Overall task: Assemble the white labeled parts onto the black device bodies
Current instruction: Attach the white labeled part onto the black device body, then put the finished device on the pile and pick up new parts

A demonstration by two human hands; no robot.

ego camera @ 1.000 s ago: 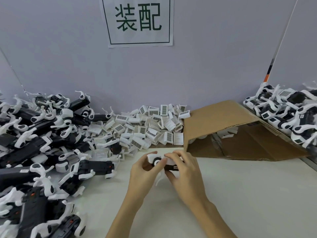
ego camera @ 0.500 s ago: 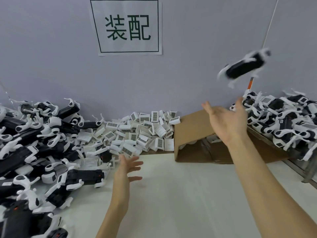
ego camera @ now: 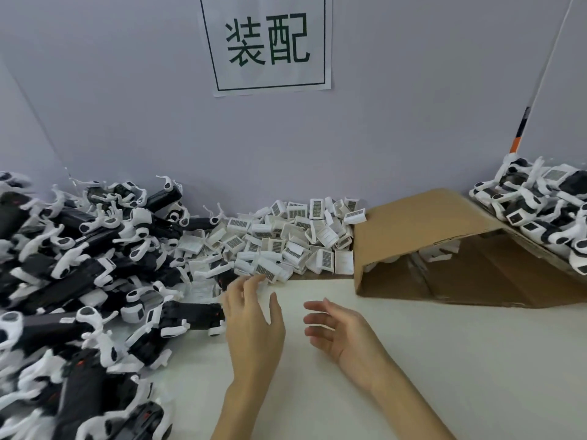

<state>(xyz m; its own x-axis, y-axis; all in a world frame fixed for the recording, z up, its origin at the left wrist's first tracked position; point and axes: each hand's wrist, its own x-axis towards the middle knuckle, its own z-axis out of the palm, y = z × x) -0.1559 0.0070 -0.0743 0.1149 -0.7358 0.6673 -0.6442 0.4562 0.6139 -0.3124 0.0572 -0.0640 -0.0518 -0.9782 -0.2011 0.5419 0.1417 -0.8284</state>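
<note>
My left hand [ego camera: 254, 325] hovers open over the white table, fingers spread, its fingertips near the front edge of the heap of white barcode-labeled parts [ego camera: 286, 239] against the wall. One black device body [ego camera: 187, 317] lies just left of that hand. My right hand [ego camera: 340, 331] is open and empty beside it, palm turned left, fingers relaxed. Neither hand holds anything. A large pile of black bodies with white arms [ego camera: 73, 281] fills the left side. Finished units with white labeled parts [ego camera: 540, 211] are heaped at the far right.
A cardboard box [ego camera: 428, 236] lies on its side right of the labeled parts, its opening facing me with some white parts inside. A paper sign [ego camera: 266, 42] hangs on the grey wall. White tabletop [ego camera: 444, 360] stretches in front of the box.
The assembled unit left my right hand and flew to the right-hand heap. My right hand came back down to the table. My left hand moved forward toward the labeled parts.
</note>
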